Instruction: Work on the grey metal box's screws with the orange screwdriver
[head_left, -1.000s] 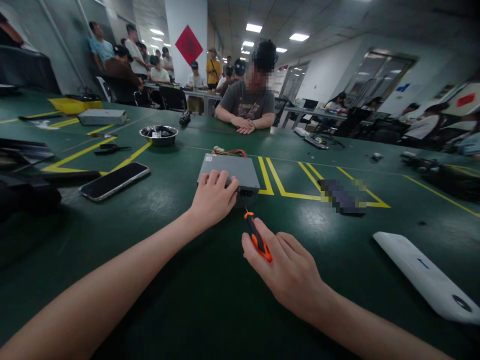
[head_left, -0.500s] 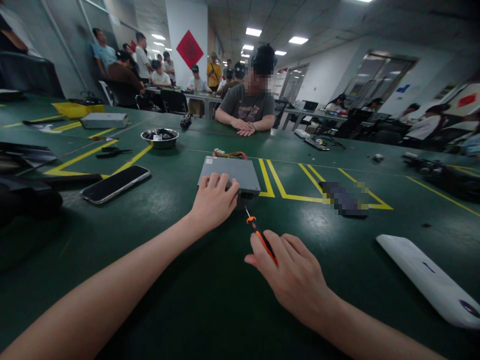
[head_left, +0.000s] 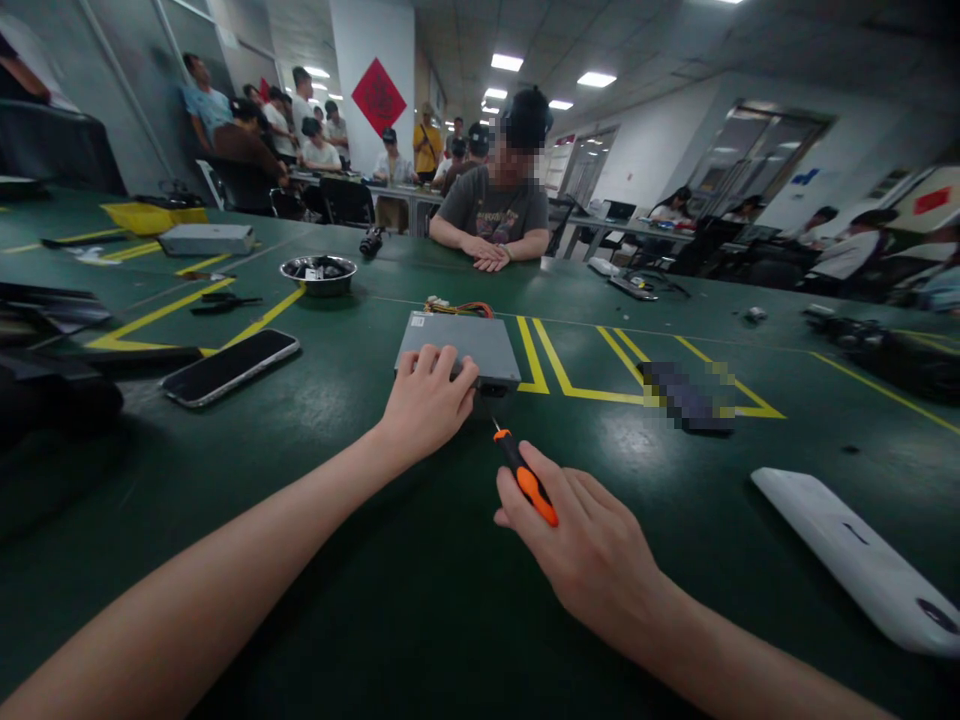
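Observation:
A grey metal computer power supply (head_left: 469, 340) lies on the green table, with a bundle of coloured cables (head_left: 461, 308) at its far side. My left hand (head_left: 429, 405) grips its near edge, fingers bent over the top; the thumb is mostly hidden. Between the thumb and fingers of my right hand (head_left: 589, 535) is a screwdriver (head_left: 529, 480) with a black and orange handle. Its thin shaft points up and left at the near face of the power supply, beside my left fingertips. Whether the tip touches a screw is too small to tell.
A phone (head_left: 231, 367) lies to the left, a metal bowl (head_left: 319, 284) of dark parts beyond it. Farther back are another grey metal box (head_left: 208, 239) and a yellow tray (head_left: 154, 217). On the right lies a white casing (head_left: 855, 555). A person (head_left: 491, 210) sits opposite.
The screwdriver handle has turned in my right hand, so more orange shows, and the thumb and index finger have shifted on it. My left hand and the power supply stay in place.

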